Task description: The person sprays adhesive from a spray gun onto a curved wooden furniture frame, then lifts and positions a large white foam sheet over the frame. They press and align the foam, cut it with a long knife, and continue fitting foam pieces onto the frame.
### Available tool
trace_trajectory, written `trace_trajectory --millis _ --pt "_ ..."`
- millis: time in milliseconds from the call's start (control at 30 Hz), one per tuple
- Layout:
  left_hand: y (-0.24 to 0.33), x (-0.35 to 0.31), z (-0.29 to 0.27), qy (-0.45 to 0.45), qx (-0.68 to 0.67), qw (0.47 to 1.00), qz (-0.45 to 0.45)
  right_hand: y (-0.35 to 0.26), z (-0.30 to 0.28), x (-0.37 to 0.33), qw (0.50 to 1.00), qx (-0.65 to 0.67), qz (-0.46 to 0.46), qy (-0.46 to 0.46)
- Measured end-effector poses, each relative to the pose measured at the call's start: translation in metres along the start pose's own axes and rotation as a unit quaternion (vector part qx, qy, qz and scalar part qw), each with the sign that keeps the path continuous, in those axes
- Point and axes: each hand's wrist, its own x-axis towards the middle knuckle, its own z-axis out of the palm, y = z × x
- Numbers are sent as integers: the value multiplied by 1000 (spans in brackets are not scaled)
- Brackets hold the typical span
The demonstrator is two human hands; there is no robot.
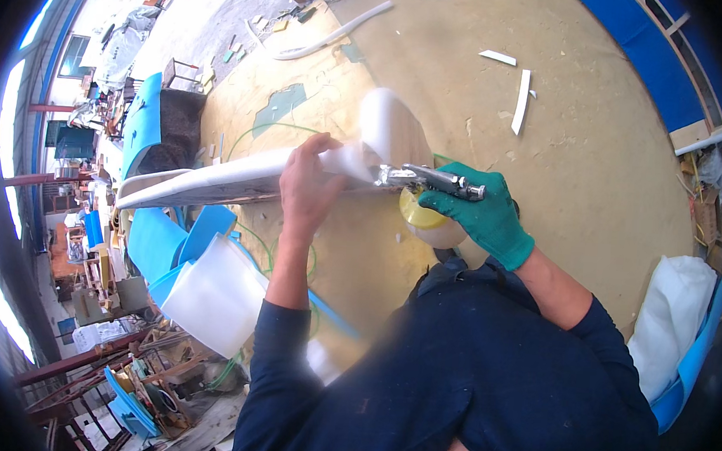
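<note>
My right hand [490, 217], in a green glove, is closed round a silver spray gun [438, 179]. Under the gun hangs a cup with a yellow lid [424, 218], partly behind the glove. The nozzle points left at a white foam strip [344, 160], close to its end. My bare left hand [305, 187] grips this strip, with its fingers bent over the top. The strip lies along the edge of a long, curved wooden frame [231, 191] that reaches out to the left. Just beyond the nozzle a rounded, white-padded part [386, 126] of the piece stands up, slightly blurred.
Blue foam sheets [157, 246] and a white sheet [218, 295] lie at the left. A thin green hose [276, 126] runs behind the frame. White offcuts [520, 103] lie on the tan floor [595, 182]. A white roll [671, 319] stands at the right.
</note>
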Motion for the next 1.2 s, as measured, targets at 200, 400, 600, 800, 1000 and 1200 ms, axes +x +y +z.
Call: trace_trajectory --millis 200,400,600,800,1000,1200 --pt "3 2 -4 -3 13 1000 -14 7 2 8 999 -31 -25 2" --pt "0 1 0 9 3 1000 1 6 2 15 995 -88 -43 22" --pt "-2 2 -1 14 33 998 47 1 3 9 998 -54 -14 29" --pt "1 3 1 15 12 1000 7 7 1 -4 999 21 28 3" --pt "5 3 -1 1 49 999 9 2 -23 -12 1000 7 -3 22" --pt "18 4 1 -15 82 995 49 7 -95 7 990 -54 56 115"
